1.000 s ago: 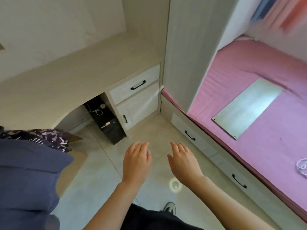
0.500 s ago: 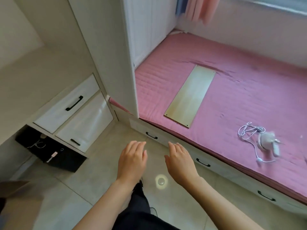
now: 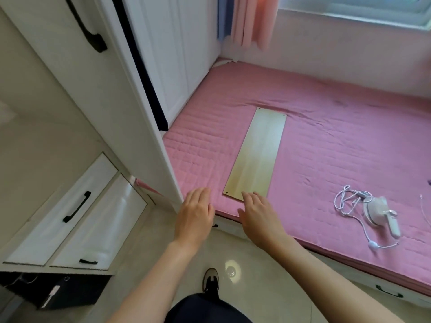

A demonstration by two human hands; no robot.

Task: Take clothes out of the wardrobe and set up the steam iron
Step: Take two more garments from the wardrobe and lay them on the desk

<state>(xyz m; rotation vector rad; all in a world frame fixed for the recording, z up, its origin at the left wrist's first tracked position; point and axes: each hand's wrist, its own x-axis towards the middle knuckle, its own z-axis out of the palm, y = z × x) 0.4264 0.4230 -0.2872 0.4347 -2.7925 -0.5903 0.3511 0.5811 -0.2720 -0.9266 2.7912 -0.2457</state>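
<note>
A white steam iron (image 3: 380,216) lies on its side on the pink bed (image 3: 338,141), its white cord (image 3: 349,203) coiled beside it. The white wardrobe (image 3: 130,73) stands at the left with a black handle (image 3: 89,34); a dark strip shows at its door edge. A pale wooden board (image 3: 256,152) lies on the mattress. My left hand (image 3: 194,216) and my right hand (image 3: 258,216) hover side by side, palms down with straight fingers, over the bed's front edge, holding nothing. No clothes are visible.
White drawers (image 3: 70,213) with black handles sit under a desk at the left, above a black box (image 3: 58,290) on the tiled floor. Pink curtains (image 3: 254,19) hang by the window. Bed-base drawers (image 3: 389,293) run below the mattress. My shoe (image 3: 211,280) stands on the floor.
The view has swung right from the desk to the bed, bringing the wardrobe door, board and steam iron into sight. Both hands stayed open and level in front of me.
</note>
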